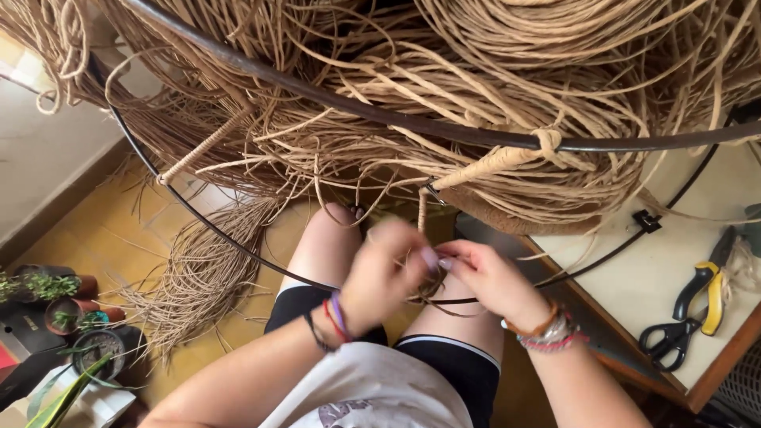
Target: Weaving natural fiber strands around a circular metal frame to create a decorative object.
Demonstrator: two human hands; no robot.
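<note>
The rattan strands [507, 71] look like dry, matt plant fibre, tan and slightly rough. The hoop frame [333, 103] is dark metal with a dull sheen, one spoke [495, 162] bound in smooth cane. On the right the worktop [658, 277] has a pale, smooth matt face edged in reddish wood. The scissors [674, 337] have black handles, the pliers [709, 289] glossy yellow-and-black plastic ones. The floor [119, 238] is ochre tile.

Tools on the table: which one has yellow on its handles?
The pliers, lying nearer the table's far edge, with yellow-and-black grips. The scissors just below them are all black, with looped handles.
</note>
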